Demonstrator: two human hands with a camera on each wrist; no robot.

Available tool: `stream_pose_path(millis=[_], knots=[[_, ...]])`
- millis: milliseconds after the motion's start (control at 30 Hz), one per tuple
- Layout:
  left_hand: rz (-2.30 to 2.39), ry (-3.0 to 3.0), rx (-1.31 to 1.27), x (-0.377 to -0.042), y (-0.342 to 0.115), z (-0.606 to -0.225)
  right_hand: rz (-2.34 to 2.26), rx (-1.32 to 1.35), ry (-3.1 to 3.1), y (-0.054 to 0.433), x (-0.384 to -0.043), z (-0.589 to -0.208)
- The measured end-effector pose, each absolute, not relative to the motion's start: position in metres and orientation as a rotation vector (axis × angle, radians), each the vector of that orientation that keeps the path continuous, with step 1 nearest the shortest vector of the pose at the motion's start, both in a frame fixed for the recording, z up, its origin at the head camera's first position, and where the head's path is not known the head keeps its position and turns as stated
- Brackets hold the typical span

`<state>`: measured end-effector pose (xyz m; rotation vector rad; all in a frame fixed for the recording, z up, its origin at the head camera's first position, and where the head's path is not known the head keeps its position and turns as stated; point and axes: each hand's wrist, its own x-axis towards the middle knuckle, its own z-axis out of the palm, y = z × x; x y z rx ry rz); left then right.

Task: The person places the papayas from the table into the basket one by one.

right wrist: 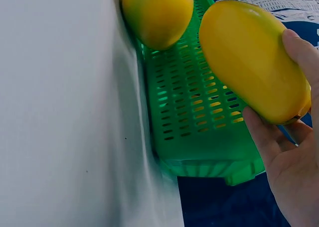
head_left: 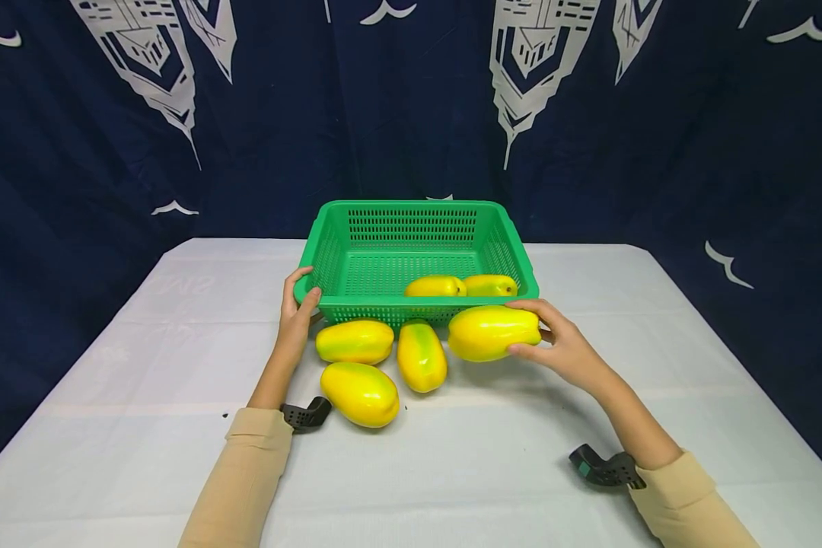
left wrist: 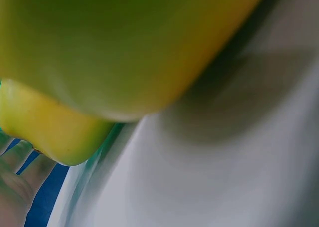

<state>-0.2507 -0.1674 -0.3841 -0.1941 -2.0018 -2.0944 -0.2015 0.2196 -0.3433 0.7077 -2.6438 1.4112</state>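
My right hand (head_left: 565,346) grips a yellow papaya (head_left: 491,333) by its stem end, just before the front wall of a green plastic basket (head_left: 411,228). In the right wrist view, the thumb and fingers are round the end of this papaya (right wrist: 254,62), which is raised off the table. At the basket's left front corner my left hand (head_left: 294,316) holds the rim, thumb over the edge. Inside the basket, one papaya (head_left: 435,286) lies beside another papaya (head_left: 491,285) along the front wall. A greenish papaya (left wrist: 99,48) fills much of the left wrist view.
On the table before the basket lie a papaya (head_left: 355,341) at the left, an upright-pointing papaya (head_left: 421,356) in the middle and a nearer papaya (head_left: 361,394). A white cloth covers the table (head_left: 452,479). Behind hangs a dark blue patterned curtain (head_left: 356,99).
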Motion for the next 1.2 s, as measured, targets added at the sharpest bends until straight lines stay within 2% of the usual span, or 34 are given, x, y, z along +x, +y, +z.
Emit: stream_pose_path(millis=[333,600,900,1200], knots=[[-2.092,-2.004,-0.188,-0.250,-0.168,-0.384,1.647,0.686,-2.428,0.220,-0.201,-0.340],[-2.083,-2.003,-0.191,-0.251,-0.168,-0.382,1.802,0.539,-2.163,0.217,-0.204,-0.338],[-2.090,-1.993,-0.204,-0.251,-0.170,-0.381,1.696,0.292,-2.063,0.209,-0.207,-0.345],[-2.065,-2.032,-0.189,-0.250,-0.169,-0.383,1.387,0.365,-2.247,0.211,-0.200,-0.340]])
